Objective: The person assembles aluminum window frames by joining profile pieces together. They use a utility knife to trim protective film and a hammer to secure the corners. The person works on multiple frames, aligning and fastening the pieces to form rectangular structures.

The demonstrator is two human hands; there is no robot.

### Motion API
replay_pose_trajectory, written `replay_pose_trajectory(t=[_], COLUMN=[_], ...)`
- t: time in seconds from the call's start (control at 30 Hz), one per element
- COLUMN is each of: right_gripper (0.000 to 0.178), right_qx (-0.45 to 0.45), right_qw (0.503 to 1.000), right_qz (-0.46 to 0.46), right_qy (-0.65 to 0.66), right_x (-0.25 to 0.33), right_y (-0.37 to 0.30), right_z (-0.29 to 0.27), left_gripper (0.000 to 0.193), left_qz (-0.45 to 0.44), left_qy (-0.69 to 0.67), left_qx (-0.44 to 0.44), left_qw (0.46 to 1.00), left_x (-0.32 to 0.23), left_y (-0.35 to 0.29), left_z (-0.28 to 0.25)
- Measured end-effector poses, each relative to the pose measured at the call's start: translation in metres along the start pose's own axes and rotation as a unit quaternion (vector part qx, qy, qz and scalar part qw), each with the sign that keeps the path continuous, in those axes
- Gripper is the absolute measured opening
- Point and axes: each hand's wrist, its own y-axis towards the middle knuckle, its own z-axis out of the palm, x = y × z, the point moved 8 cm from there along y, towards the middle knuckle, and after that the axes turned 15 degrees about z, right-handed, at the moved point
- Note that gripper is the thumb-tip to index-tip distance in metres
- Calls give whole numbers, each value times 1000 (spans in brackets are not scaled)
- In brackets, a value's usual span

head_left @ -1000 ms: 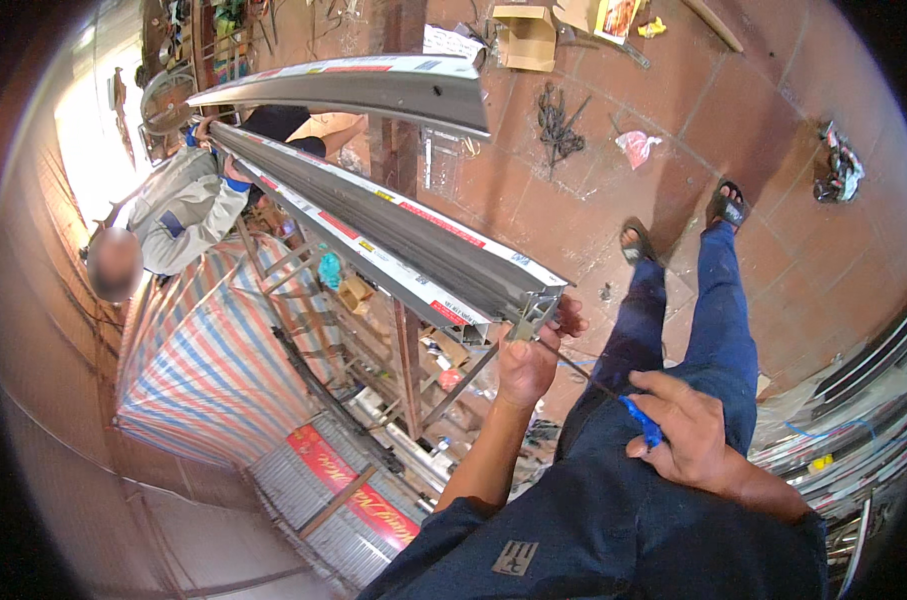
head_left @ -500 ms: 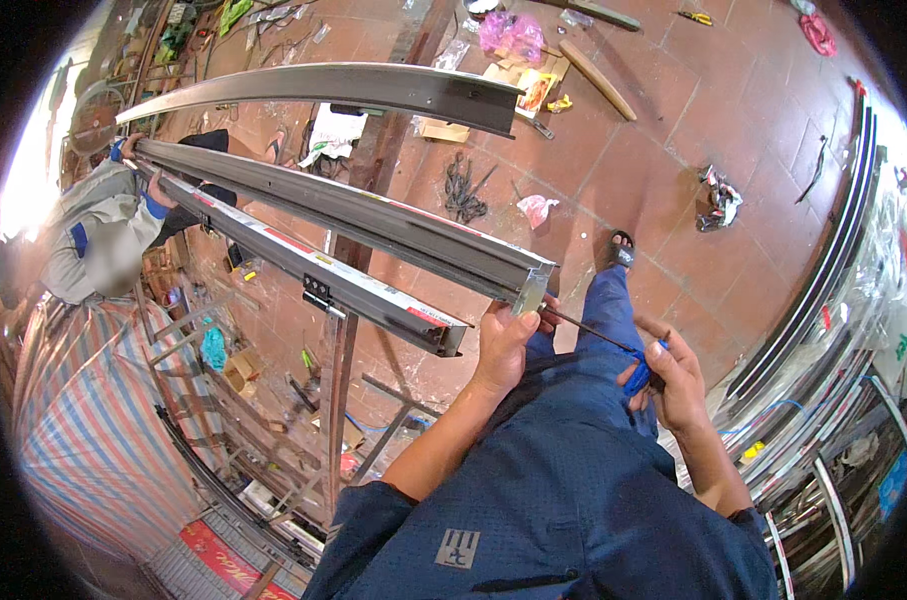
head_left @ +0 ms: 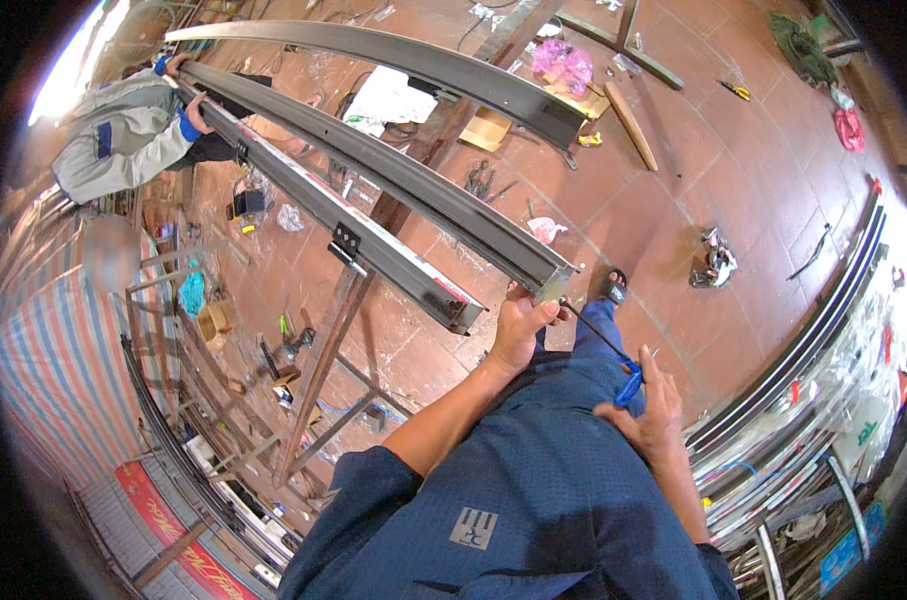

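My left hand (head_left: 521, 330) grips the near end of a long dark-grey metal profile (head_left: 423, 197), at a small pale end piece (head_left: 551, 287). In my right hand (head_left: 653, 412) is a screwdriver (head_left: 629, 388) with a blue handle, held between thumb and fingers. Its dark shaft slants up and left to that same end; the tip's exact seat is hidden. Alongside on the left lies a second profile (head_left: 398, 262) with a black hinge (head_left: 346, 243) on its side. A third profile (head_left: 443, 68) runs farther away.
At the far left, a co-worker in a grey jacket (head_left: 123, 130) has hands on the profiles' far ends. A brown metal frame (head_left: 323, 370) stands under them. Long bars and plastic wrap (head_left: 833, 370) line the right. A wooden stick (head_left: 630, 125) and crumpled foil (head_left: 714, 258) lie on the tiles.
The whole view has shifted. My right hand's fingers have changed position round the screwdriver handle and straightened somewhat. My left hand keeps its hold at the profile's end.
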Motion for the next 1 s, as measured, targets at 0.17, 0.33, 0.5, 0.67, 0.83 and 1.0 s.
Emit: replay_pose_trajectory(t=[0.17, 0.33, 0.5, 0.67, 0.83, 1.0], right_gripper=[44, 49, 43, 30, 25, 63], right_qx=[105, 182, 178, 237, 193, 207], right_qw=[968, 664, 789, 837, 975, 963], right_qz=[208, 554, 445, 322, -34, -94], right_qy=[90, 468, 384, 373, 109, 145], right_x=[-60, -98, -116, -112, -50, -54], right_y=[7, -15, -2, 6, 33, 31], right_z=[13, 61, 42, 31, 12, 23], left_gripper=[74, 81, 53, 45, 33, 31], left_qz=[14, 15, -37, -156, -93, -51], left_qy=[0, 1, -86, -122, -23, 95], left_qx=[-27, -35, -30, -44, -107, -157], left_qw=[1000, 999, 995, 979, 990, 982], left_x=[5, 6, 15, 26, 9, -11], left_y=[-1, 0, -21, -49, -53, -52], left_z=[-2, 0, 16, 43, 61, 67])
